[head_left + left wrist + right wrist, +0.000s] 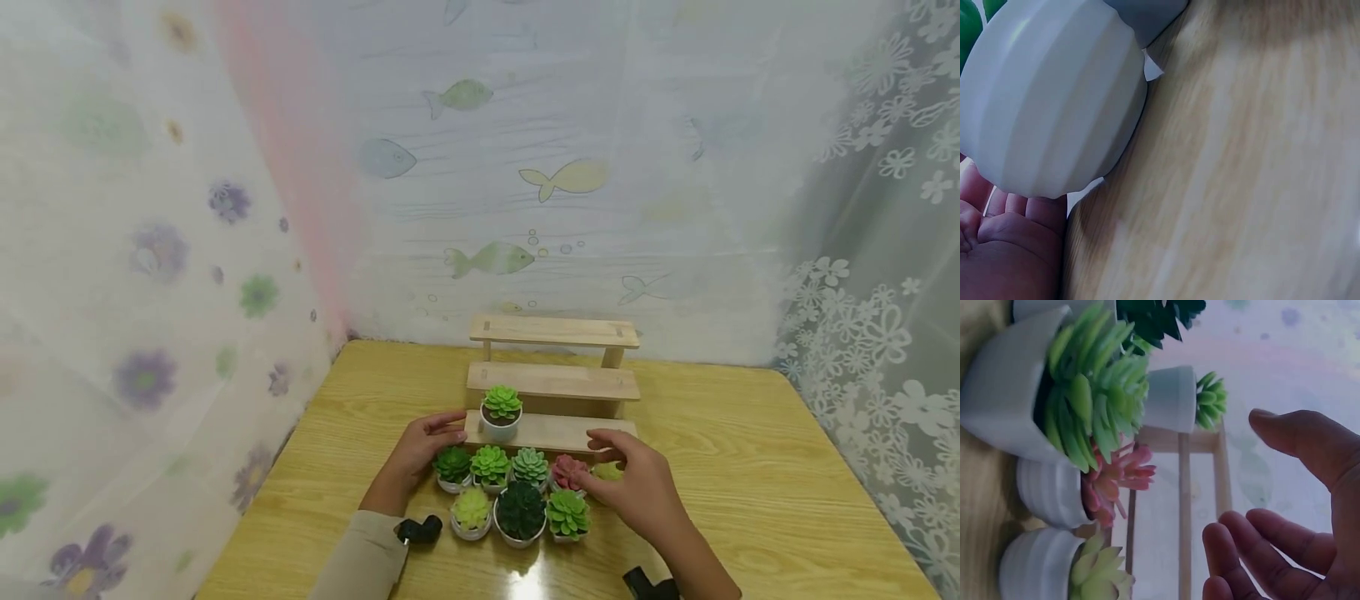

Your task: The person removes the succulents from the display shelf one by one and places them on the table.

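A three-tier wooden shelf (570, 431) stands on the table, with a green potted succulent (501, 413) at the left of its lowest tier. At that tier's left end is my left hand (420, 454), fingertips close to the edge; whether they touch it cannot be told. A white ribbed pot (1054, 100) partly hides this hand in the left wrist view. My right hand (641, 483) hovers above a red succulent (567, 472), thumb and fingers spread, holding nothing in the right wrist view. A yellow-green succulent (1100, 572) sits beside the red one.
In front of the shelf, several potted succulents form two rows, including a dark green one (520, 512), a pale yellow one (472, 509) and a bright green one (567, 514). A patterned curtain (570, 108) hangs behind the wooden table (735, 467).
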Action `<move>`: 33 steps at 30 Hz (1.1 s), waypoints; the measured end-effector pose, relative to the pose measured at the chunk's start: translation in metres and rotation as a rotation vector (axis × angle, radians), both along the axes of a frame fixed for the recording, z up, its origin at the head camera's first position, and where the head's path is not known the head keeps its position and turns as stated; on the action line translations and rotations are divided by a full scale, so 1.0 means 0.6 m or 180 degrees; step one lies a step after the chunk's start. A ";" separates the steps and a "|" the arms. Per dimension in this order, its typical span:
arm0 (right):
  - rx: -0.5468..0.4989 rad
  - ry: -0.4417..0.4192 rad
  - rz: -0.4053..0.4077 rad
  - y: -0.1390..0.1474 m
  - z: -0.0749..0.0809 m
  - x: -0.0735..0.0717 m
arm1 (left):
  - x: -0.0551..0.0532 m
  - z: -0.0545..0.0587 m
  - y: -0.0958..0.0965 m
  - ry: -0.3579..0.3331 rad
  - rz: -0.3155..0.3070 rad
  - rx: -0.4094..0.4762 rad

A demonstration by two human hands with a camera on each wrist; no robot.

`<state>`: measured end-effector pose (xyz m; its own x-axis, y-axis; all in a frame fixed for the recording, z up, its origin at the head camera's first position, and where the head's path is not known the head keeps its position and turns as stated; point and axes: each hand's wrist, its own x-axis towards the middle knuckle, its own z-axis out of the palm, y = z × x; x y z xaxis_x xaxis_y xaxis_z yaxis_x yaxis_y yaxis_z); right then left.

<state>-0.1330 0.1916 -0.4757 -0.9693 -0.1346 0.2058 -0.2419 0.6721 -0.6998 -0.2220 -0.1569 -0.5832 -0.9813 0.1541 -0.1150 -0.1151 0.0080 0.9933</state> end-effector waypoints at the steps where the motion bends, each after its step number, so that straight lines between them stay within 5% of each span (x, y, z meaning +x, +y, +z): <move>1: -0.0020 -0.0004 0.0041 -0.002 -0.001 -0.010 | -0.001 -0.001 0.000 -0.0004 0.0000 -0.0006; 12: 0.0004 -0.0237 0.0428 -0.055 -0.005 -0.091 | -0.003 -0.002 -0.002 0.0026 -0.0013 -0.0041; 25: -0.0073 -0.0600 0.0837 -0.109 -0.001 -0.141 | -0.002 -0.002 -0.002 0.0003 -0.0007 -0.0022; 33: 0.0203 -0.0501 0.0954 -0.125 -0.007 -0.159 | 0.000 -0.002 -0.001 0.0031 -0.0030 -0.0058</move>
